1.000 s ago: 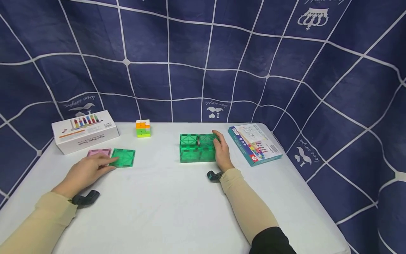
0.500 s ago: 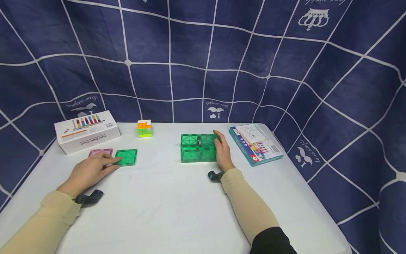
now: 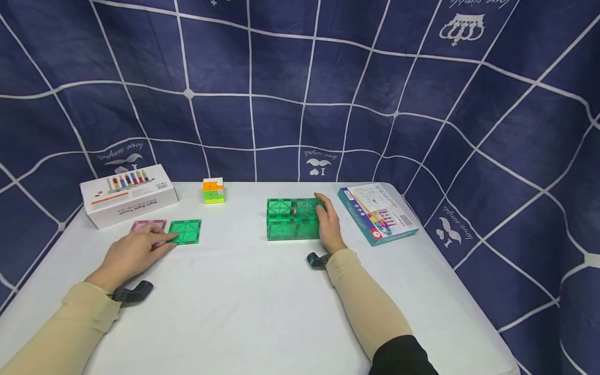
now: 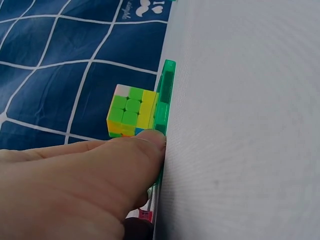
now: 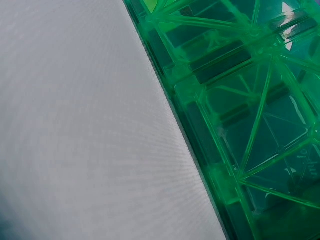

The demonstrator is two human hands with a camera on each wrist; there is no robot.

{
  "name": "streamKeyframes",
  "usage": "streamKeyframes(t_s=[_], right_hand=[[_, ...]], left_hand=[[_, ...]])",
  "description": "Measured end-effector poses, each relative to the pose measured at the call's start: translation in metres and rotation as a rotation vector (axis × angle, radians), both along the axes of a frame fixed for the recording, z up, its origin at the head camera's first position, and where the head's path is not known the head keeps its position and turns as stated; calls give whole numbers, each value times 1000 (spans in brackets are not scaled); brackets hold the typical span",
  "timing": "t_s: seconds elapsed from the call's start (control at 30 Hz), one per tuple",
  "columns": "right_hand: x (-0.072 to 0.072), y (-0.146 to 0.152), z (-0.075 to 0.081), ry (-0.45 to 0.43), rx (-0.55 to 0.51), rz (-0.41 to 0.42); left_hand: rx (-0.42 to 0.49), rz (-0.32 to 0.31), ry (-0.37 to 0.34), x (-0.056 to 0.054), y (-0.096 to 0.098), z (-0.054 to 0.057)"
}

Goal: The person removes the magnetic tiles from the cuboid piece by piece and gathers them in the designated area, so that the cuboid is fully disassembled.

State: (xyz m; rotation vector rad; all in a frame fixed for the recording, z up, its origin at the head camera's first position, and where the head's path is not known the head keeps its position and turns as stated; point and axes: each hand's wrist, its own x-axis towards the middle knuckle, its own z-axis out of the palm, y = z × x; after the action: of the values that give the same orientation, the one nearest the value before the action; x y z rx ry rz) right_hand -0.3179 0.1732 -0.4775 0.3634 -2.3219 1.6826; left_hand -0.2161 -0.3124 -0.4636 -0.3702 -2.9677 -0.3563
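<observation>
Left hand (image 3: 133, 255) in pinch on green square tile (image 3: 187, 232); right hand (image 3: 330, 226) uncurled against green tile box (image 3: 290, 228), 3-o'clock side.

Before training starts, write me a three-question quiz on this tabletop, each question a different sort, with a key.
1. Multiple choice: what are the left fingers touching?
A) the toy cube
B) the flat green tile
C) the white box

2. True or false: the right fingers are at the right end of the green block.

3. Short answer: in the head view, what colour is the second flat tile, beside the green one and partly hidden?

Key: 1 B; 2 true; 3 pink.
</observation>
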Motion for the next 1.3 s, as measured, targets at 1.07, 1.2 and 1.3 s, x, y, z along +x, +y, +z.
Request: streamKeyframes(t_s=[1.07, 1.2, 1.3], right_hand=[[26, -3, 31, -70, -43, 11], [26, -3, 31, -48, -48, 19], [26, -4, 33, -49, -34, 38]], left_hand=[[348, -90, 274, 0, 80, 27], [575, -126, 115, -11, 129, 31], [680, -117, 9, -20, 161, 31]])
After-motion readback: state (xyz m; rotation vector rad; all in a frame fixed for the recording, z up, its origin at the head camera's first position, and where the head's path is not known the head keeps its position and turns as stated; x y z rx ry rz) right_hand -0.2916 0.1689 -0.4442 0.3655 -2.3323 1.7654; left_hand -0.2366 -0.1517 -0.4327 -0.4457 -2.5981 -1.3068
